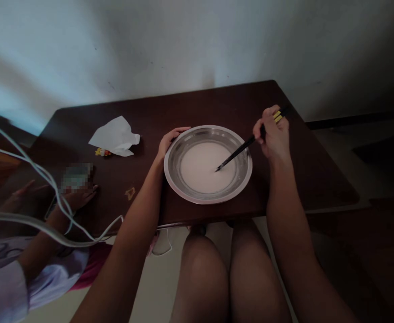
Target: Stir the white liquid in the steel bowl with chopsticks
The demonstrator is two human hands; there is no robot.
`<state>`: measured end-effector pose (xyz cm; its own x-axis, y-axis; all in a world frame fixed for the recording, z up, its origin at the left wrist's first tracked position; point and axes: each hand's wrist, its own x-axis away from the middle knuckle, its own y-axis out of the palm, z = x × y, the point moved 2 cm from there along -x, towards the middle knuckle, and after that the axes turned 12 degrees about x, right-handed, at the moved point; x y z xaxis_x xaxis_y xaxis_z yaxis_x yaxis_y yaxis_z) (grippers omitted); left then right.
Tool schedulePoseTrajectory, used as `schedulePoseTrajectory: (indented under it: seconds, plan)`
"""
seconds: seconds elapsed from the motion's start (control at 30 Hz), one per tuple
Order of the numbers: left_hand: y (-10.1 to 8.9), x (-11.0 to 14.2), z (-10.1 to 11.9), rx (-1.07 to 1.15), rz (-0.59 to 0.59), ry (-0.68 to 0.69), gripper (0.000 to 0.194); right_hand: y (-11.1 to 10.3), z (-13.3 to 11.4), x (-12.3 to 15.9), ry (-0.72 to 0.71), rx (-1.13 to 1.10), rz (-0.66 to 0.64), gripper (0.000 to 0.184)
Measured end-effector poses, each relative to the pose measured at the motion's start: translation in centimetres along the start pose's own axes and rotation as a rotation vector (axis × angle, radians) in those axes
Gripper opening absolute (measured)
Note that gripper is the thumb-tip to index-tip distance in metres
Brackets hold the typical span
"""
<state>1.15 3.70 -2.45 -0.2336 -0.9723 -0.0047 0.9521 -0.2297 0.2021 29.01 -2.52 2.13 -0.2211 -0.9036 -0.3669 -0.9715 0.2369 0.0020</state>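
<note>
A round metal basin (207, 200) stands on the dark table, with a milky white liquid (203, 168) in its bottom. My left hand (170, 141) holds the basin by its left side, fingers reaching along the far rim. In my right hand (275, 134), closed above the right of the basin, is a pair of black chopsticks (239, 150) with yellow bands near the top. They slant down to the left across the rim, and their tips reach the liquid near the middle.
Left on the dark table (318, 175) lie a crumpled white paper (114, 134), a small colourful toy (102, 152) and a brownish scrap (130, 193). Another person's hand (79, 197) rests at a blurred phone-like device (76, 176). White cables (54, 181) cross the left side; a wall stands behind.
</note>
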Motion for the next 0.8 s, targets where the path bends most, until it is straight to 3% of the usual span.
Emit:
schedulePoseTrajectory:
  seconds: [0.07,0.23,0.4,0.57,0.73,0.8]
  plan:
    - [0.0,0.0,0.0,0.001,0.01,-0.011,0.034,-0.1,0.0,0.0,-0.009,-0.016,0.029,0.045]
    - [0.0,0.0,-0.1,-0.007,0.008,-0.005,0.035,0.8,0.0,0.4,0.078,0.039,-0.168,0.055]
    - [0.0,0.0,0.0,-0.001,-0.007,0.01,0.034,-0.1,-0.4,0.2,0.053,-0.028,0.007,0.052]
    - [-0.1,0.1,-0.1,0.021,-0.019,0.023,0.034,0.6,0.1,0.4,0.103,0.015,-0.193,0.047]
    - [-0.3,-0.2,-0.4,0.012,-0.006,0.012,0.035,0.1,0.7,0.2,0.069,0.019,-0.034,0.044]
    - [-0.3,-0.2,-0.4,0.0,-0.007,0.012,0.035,0.1,0.8,0.2,0.094,0.033,-0.071,0.044]
